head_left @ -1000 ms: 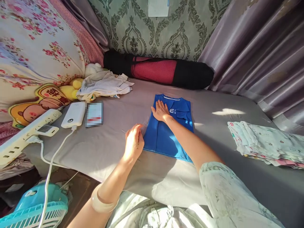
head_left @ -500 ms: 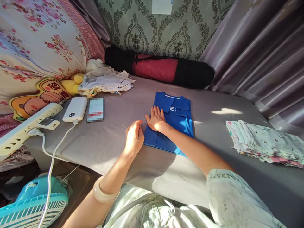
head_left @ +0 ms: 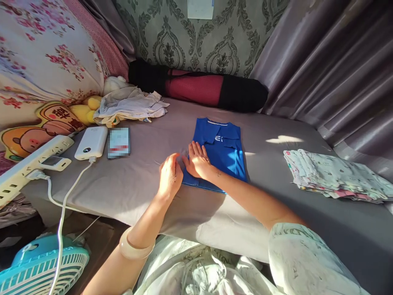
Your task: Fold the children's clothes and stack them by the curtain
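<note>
A blue shirt (head_left: 232, 159) with white lettering on its front lies flat on the grey sheet, its sides and sleeves folded inward and the neckline facing away from me. My right hand (head_left: 198, 161) rests palm down on the shirt's left part, fingers stretched out, thumb apart. Just beyond the shirt's left edge is my left hand (head_left: 170, 175), its fingers curled together toward the thumb. Whatever those fingers hold, if anything, is hidden from this angle. A pale bangle (head_left: 135, 246) sits on my left forearm.
A folded stack of patterned cloth (head_left: 334, 176) lies right. Leftward are a phone (head_left: 119, 142), a power bank (head_left: 91, 142), a power strip (head_left: 33, 162) and crumpled clothes (head_left: 132, 104). A black and red rolled bag (head_left: 196, 87) lies behind; a turquoise fan (head_left: 46, 262) stands lower left.
My right hand has slid slightly down and left on the shirt, showing more lettering. My left hand stays curled beside the shirt. The whole view has shifted a little.
</note>
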Tool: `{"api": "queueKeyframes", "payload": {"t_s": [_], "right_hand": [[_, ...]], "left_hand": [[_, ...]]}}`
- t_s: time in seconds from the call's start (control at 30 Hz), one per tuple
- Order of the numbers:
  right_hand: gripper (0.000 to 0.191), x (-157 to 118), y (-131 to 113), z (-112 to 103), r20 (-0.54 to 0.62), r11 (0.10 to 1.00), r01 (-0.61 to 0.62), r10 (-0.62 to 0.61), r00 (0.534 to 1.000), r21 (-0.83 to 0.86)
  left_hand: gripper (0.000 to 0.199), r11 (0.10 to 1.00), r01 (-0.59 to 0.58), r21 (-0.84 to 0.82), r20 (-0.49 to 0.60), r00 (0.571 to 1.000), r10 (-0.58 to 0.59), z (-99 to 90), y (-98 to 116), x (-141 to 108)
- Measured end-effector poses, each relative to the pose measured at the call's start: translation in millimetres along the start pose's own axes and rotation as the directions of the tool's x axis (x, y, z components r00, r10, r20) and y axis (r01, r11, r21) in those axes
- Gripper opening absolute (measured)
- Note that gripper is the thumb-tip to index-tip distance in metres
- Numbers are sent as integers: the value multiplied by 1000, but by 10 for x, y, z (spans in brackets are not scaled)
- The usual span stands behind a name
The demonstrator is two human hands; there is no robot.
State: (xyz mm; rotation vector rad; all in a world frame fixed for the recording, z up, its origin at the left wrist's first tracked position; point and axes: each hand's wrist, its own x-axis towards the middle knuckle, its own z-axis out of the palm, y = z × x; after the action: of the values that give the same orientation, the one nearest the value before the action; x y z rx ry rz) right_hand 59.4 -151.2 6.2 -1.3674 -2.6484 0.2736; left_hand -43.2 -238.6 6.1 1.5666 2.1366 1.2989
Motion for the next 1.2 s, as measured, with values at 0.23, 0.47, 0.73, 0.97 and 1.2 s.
{"api": "queueKeyframes", "payload": {"t_s": [0.23,0.47,0.73,0.97,1.2], "right_hand": [[62,-423,-180,15,35,994,107,-108,994,20],[64,-405,-186,57,73,993,78,-85,994,93],[45,-107,142,-327,54,926,70,-97,994,371],[32,656,1109,-597,-118,894,-277,336,934,353],[31,1088,1564,-500,-121,818,-514,555,823,258]], "left_hand": [[39,999,45,-21,14,999,-45,-22,14,-11],[38,999,32,-12,28,999,-31,-16,-30,0],[31,990,-134,40,63,989,131,73,-74,2],[30,875,-473,107,108,880,462,224,-97,-65],[37,830,-510,226,340,840,424,283,-21,-126]]}}
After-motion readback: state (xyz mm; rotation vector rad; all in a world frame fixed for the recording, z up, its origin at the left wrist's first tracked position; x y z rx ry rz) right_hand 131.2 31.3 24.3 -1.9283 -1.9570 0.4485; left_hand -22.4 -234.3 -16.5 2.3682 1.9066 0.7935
